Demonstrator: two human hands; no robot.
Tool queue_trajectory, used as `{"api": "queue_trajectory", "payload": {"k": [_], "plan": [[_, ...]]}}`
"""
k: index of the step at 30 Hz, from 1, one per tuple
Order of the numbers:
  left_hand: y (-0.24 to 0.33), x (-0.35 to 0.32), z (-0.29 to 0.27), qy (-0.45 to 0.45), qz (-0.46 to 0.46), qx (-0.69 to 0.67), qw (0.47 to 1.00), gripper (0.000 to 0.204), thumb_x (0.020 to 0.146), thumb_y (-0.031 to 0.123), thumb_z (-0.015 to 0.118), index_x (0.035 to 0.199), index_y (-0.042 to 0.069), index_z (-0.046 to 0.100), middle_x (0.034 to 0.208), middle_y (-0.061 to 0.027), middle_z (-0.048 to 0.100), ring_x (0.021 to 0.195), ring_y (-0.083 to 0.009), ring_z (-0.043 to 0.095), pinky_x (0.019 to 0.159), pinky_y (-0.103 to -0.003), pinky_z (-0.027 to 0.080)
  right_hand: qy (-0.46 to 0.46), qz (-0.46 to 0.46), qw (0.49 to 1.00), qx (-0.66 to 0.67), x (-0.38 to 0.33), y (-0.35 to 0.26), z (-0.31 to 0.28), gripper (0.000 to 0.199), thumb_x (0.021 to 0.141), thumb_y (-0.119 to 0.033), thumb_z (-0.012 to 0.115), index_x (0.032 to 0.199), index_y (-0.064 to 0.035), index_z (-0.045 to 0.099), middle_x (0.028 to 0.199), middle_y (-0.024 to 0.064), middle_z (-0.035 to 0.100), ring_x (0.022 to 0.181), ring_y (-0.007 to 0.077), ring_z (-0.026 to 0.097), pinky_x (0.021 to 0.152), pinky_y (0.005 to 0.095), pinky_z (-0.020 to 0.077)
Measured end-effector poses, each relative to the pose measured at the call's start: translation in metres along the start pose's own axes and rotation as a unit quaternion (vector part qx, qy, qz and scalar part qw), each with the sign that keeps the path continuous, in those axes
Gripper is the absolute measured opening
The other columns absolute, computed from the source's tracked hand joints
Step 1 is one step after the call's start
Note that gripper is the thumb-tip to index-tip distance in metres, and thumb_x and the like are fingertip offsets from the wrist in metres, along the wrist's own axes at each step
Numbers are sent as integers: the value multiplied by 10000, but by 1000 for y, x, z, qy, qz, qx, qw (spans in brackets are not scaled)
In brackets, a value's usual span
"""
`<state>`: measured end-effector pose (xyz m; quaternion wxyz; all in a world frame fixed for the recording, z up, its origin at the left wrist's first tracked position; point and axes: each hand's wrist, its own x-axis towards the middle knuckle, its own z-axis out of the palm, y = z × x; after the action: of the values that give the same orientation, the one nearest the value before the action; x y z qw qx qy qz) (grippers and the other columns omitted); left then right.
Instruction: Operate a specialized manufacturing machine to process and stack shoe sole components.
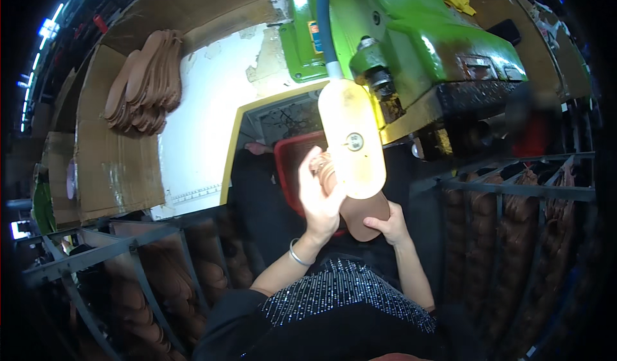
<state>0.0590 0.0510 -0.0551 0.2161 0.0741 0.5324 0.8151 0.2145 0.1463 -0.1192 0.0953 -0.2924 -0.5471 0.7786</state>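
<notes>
Two hands busy at the yellow lamp [350, 113].
Partly hidden beneath it, a brown sole [361, 210] sits in the right hand's [393, 225] grip; left of it, the left hand [321, 208] clasps layered brown pieces [326, 171].

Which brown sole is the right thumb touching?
The sole peeking out below the yellow lamp, in the right hand; the piled soles by the cardboard are untouched.

The head view looks steeply down from the wearer's head, past the sequined top [347, 290], and faces the green machine [411, 30] at the upper edge. It is near enough to set the left hand [322, 200] and right hand [391, 226] around mid-picture, while its wide fisheye bends the side racks [520, 190] toward a dark rim.
</notes>
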Motion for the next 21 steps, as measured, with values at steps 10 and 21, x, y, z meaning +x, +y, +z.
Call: {"api": "queue_trajectory", "payload": {"k": [10,21], "plan": [[38,29,69,-216,-4,217,952,227,833,189,662,917,-21,658,767,-75,668,683,-60,581,614,-238,475,-69,36,964,255,-33,2,27,603,691,45,700,1240,-1,456,1075,98,580,997,209,574,873,327,467],[12,18,42,-218,-27,68,973,314,823,70,640,1102,-57,571,977,-98,634,866,-115,592,778,-238,477,223,-67,945,230,-64,-21,-29,629,598,-22,649,1196,45,466,1108,118,571,1038,217,558,953,321,420]]}}
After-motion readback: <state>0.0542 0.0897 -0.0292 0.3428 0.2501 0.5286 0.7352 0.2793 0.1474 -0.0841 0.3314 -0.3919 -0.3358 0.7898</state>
